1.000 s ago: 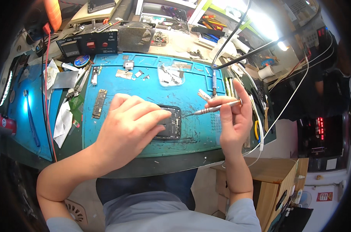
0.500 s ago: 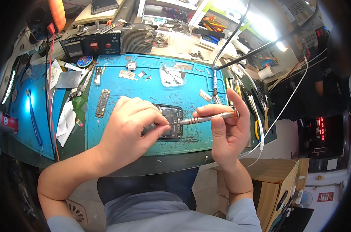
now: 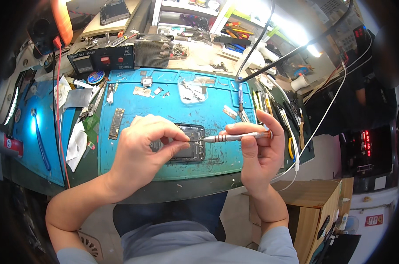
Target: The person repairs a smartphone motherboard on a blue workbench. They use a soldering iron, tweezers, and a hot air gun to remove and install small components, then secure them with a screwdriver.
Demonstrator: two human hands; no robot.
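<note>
My right hand grips a screwdriver with a silver handle, dark rings and a copper-coloured end cap, held almost level and pointing left. Its thin shaft reaches the fingertips of my left hand, which are pinched together at the tip. Whether they hold the tip itself or some tiny part on it is hidden. Beneath both hands lies an opened phone with its dark insides showing; the left hand covers its left side. To the left of that hand, a narrow circuit board rests on the blue mat.
A clear tray of small parts sits at the mat's far side, near a small metal block. Pliers and tweezers line the right. A black power unit stands at the back left; a white cable hangs at right.
The whole view has shifted slightly. Both hands keep their hold, with the screwdriver now closer to level and its tip still at the left fingertips.
</note>
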